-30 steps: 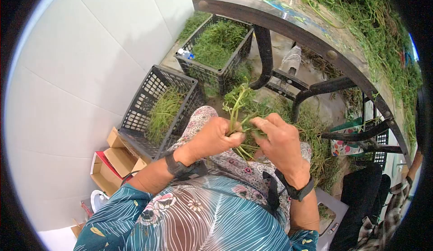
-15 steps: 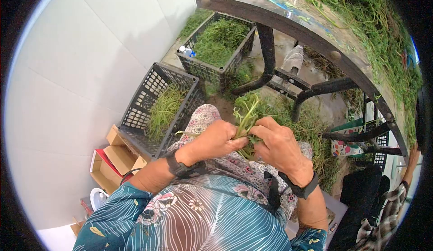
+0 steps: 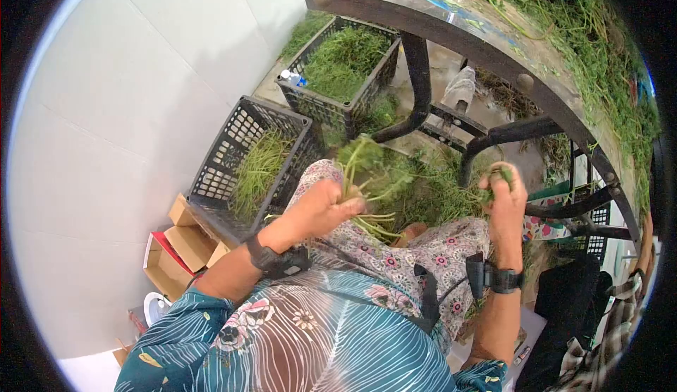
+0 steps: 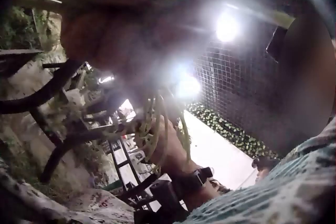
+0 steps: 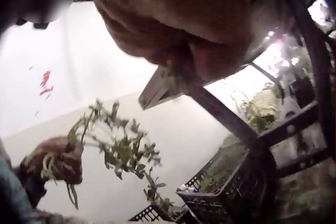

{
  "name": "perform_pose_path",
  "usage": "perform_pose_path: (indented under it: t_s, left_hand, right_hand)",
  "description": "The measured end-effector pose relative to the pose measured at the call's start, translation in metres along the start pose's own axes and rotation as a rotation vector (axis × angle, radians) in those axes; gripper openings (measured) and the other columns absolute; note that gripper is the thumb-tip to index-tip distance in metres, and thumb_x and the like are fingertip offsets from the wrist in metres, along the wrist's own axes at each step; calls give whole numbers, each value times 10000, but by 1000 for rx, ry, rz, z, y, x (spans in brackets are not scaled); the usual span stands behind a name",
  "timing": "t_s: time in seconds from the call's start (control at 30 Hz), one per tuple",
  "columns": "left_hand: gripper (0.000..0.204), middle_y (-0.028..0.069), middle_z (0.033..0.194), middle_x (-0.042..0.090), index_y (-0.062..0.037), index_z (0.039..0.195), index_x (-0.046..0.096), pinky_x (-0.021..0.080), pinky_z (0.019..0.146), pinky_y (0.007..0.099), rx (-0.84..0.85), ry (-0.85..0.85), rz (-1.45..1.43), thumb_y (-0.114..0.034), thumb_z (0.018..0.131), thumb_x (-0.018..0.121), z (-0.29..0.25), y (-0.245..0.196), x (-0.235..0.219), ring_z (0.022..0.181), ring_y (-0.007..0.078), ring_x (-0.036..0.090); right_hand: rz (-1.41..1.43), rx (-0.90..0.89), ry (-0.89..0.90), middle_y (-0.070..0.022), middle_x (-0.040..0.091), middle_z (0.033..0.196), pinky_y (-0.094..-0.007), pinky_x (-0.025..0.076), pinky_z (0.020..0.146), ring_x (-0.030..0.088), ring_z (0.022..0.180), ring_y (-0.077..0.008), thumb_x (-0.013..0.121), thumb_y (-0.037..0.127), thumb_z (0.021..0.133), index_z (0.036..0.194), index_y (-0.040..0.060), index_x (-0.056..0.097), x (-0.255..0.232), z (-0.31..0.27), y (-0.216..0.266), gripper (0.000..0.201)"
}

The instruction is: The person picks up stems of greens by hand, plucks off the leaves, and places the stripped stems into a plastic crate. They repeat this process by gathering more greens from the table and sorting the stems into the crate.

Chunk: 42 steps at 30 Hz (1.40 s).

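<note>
In the head view my left hand (image 3: 321,209) grips a small bunch of leafy green stems (image 3: 350,170) above my lap. The leafy ends fan forward and the pale cut-looking ends stick out below the thumb. The right wrist view shows the same bunch's leaves (image 5: 123,150) spreading from the left hand (image 5: 58,163). My right hand (image 3: 506,209) is raised apart to the right, fingers curled round a wad of green leaves (image 3: 502,175). Stems (image 4: 160,124) hang under the left hand in the left wrist view.
A black crate (image 3: 204,180) of thin green stems stands at left, and another crate (image 3: 338,113) full of greens lies beyond it. Loose greens (image 3: 441,198) cover the floor ahead. A table (image 3: 423,15) with dark legs and piled greens (image 3: 564,25) curves across the upper right. Cardboard boxes (image 3: 190,240) sit at left.
Both hands were together at the bunch. The right hand has pulled away to the right with a wad of leaves, while the left keeps the stems and has shifted slightly left.
</note>
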<state>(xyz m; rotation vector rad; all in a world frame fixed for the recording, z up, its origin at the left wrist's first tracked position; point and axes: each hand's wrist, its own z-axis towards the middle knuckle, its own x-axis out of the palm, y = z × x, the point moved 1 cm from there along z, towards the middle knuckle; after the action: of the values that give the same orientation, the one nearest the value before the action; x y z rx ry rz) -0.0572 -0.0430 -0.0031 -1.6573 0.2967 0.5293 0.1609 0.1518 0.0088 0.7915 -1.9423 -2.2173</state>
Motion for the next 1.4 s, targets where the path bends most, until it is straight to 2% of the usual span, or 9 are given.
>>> perform_pose_path:
  t_s: [0.03, 0.17, 0.33, 0.53, 0.93, 1.03, 1.13, 1.3, 1.4]
  left_hand:
    - [244, 134, 541, 412, -16, 716, 514, 356, 503, 341, -11, 6, 6, -226, 839, 530, 2, 0, 0, 491, 230, 368]
    - [241, 126, 538, 405, -15, 710, 514, 351, 493, 339, 7, 35, 45, -222, 832, 530, 11, 3, 7, 487, 224, 360]
    - [248, 92, 542, 386, -11, 681, 489, 330, 482, 316, 5, 51, -5, -209, 828, 521, 11, -10, 8, 499, 169, 347]
    - [266, 23, 545, 358, -10, 650, 473, 294, 469, 272, 18, 60, -82, -199, 833, 518, 8, -13, 7, 524, 75, 321]
    - [274, 30, 533, 302, -10, 650, 471, 279, 447, 277, -21, 93, -86, -206, 830, 534, 6, -5, 1, 498, 89, 288]
    - [258, 24, 542, 297, -11, 663, 480, 285, 454, 276, 41, 82, -60, -198, 834, 530, 8, -11, 7, 507, 87, 297]
    - [259, 41, 546, 306, -15, 661, 471, 294, 465, 281, 70, 82, -65, -198, 837, 522, 9, -19, 7, 512, 98, 307]
    - [302, 58, 551, 310, -24, 630, 426, 288, 476, 290, 16, 101, -165, -218, 846, 508, 6, -16, -4, 519, 113, 297]
    - [305, 33, 545, 333, -24, 632, 448, 302, 482, 291, -5, 160, -115, -230, 848, 509, 7, -23, -6, 522, 114, 314]
  right_hand:
    - [78, 118, -32, -29, 585, 732, -215, 386, 523, 465, 588, -68, 473, 87, 799, 896, 41, 566, -2, -4, 12, 143]
    - [-159, -238, 199, -53, 574, 713, -253, 420, 547, 503, 603, -101, 535, 62, 773, 929, 40, 577, 16, -18, 31, 163]
    - [-350, -660, 401, -106, 560, 739, -355, 459, 554, 576, 639, -267, 631, 79, 692, 879, 49, 596, 59, -31, 40, 193]
    - [-554, -722, 505, -102, 508, 722, -383, 468, 550, 568, 643, -296, 586, 33, 650, 822, 65, 611, 75, -31, 33, 177]
    - [-585, -536, 618, -167, 537, 817, -419, 471, 650, 557, 743, -348, 574, 38, 673, 877, 36, 569, 50, -40, 15, 204]
    - [-566, -562, 495, -189, 560, 819, -404, 470, 642, 552, 735, -366, 559, 54, 692, 860, 19, 556, 56, -39, 11, 171]
    - [-328, -408, 283, -169, 591, 789, -380, 458, 622, 567, 679, -330, 504, 77, 737, 832, 15, 538, 62, -29, -3, 119]
    - [490, 396, -65, -77, 591, 751, -222, 373, 430, 503, 553, -104, 423, 88, 796, 975, 49, 522, 20, 6, -24, 208]
    - [470, 307, 139, -72, 596, 773, -174, 335, 401, 496, 551, -78, 430, 78, 808, 1031, 59, 507, 21, -3, -18, 236]
